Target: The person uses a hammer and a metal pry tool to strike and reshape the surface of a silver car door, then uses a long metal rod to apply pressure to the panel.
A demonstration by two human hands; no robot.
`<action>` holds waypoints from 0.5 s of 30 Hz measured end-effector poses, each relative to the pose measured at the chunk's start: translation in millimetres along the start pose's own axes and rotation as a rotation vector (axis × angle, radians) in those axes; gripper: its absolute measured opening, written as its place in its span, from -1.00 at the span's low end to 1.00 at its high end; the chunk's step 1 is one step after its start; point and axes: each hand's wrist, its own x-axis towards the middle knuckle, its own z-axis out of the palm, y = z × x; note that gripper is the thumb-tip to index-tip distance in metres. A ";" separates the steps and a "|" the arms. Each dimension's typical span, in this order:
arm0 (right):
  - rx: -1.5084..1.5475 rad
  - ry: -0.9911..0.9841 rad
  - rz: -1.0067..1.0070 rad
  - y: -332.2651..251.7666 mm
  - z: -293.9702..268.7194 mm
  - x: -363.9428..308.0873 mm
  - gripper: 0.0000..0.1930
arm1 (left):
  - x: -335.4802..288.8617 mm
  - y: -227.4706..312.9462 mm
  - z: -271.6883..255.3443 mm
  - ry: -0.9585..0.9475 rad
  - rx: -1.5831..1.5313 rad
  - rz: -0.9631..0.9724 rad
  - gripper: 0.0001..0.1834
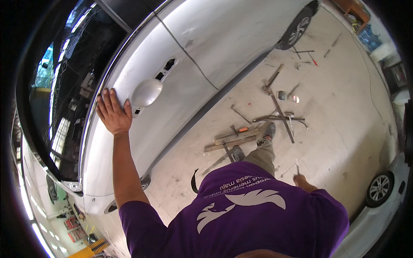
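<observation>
My left hand (114,112) lies flat with its fingers stretched out on a silver car door (180,112), just below the window edge. Beside its thumb is a rounded handle recess (147,93), with dark cut-outs (165,70) in the panel and no handle fitted over them. Low on my right, my right hand (302,181) is closed around a thin tool (297,166) that points away from me. Only a narrow length of it shows, too small to name. The car window (77,99) reflects lights and shapes.
Wooden blocks (234,142), an orange-handled tool (244,129), a hammer (291,122) and several metal bars (282,116) lie on the floor around my feet. A bar with a red tip (314,61) lies near the rear wheel (297,29). Another car (374,219) stands at right.
</observation>
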 end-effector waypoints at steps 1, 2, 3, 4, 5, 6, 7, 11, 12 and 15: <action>0.084 -0.005 0.085 26.3 -10.5 -15.1 -0.67 | -4.7 9.1 4.6 0.001 0.004 -0.062 -0.25; 0.146 -0.026 0.120 47.3 -19.8 -30.6 -0.69 | -10.4 19.1 8.9 0.030 -0.035 -0.128 -0.25; 0.194 -0.049 0.141 56.6 -28.3 -49.6 -0.70 | -19.7 29.8 7.8 0.051 -0.057 -0.170 -0.26; 0.239 -0.064 0.155 62.9 -35.2 -69.8 -0.71 | -26.9 45.4 10.1 0.074 -0.095 -0.208 -0.27; 0.282 -0.084 0.157 67.3 -38.8 -87.9 -0.72 | -36.5 62.9 11.0 0.092 -0.134 -0.247 -0.27; 0.319 -0.105 0.151 70.4 -41.4 -102.4 -0.72 | -51.5 82.8 12.6 0.063 -0.237 -0.245 -0.27; 0.359 -0.123 0.137 69.6 -43.8 -114.3 -0.73 | -68.0 105.7 14.1 0.038 -0.335 -0.247 -0.27; 0.454 -0.212 0.076 59.7 -60.5 -143.0 -0.71 | -170.7 214.2 15.0 -0.543 -0.501 -0.169 -0.29; 0.466 -0.227 0.064 55.9 -68.1 -145.2 -0.71 | -197.1 231.0 18.7 -0.892 -0.682 -0.135 -0.29; 0.455 -0.284 0.005 37.8 -98.5 -140.9 -0.67 | -293.8 262.1 40.5 -1.756 -0.651 0.978 -0.31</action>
